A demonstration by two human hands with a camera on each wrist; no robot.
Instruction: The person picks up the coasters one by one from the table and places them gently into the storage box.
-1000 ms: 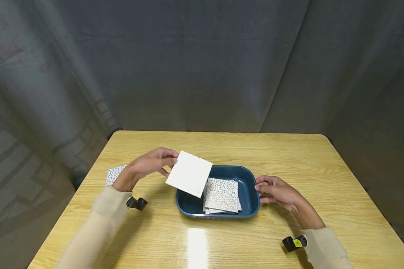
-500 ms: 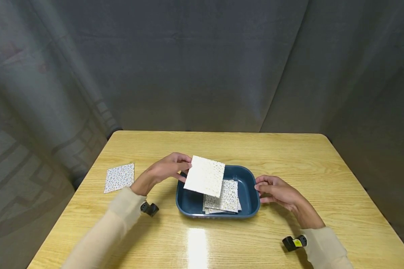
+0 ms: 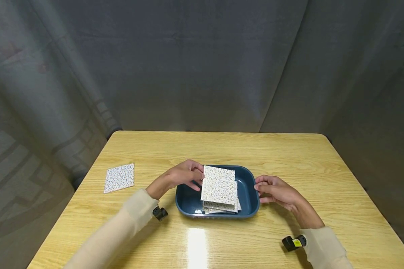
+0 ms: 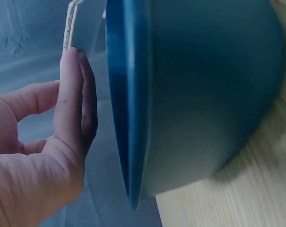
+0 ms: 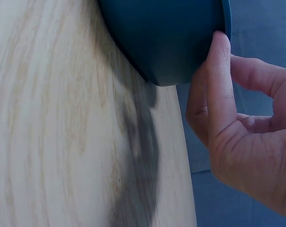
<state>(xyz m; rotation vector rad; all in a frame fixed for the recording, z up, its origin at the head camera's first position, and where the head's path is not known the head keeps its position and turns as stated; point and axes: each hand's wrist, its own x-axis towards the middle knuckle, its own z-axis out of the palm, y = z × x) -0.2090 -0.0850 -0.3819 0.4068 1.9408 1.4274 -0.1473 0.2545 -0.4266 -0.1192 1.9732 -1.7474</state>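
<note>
Stack (image 3: 221, 203) under top tile (image 3: 219, 185) mostly hidden in tray (image 3: 249, 194).

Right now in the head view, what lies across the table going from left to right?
Loose patterned tile → left hand → tile it holds over the stack in the blue tray → right hand at the tray's right rim. All on the wooden table.

L hand (image 3: 183, 175) + tile (image 3: 219, 185) now over tray (image 3: 247, 205)
</note>
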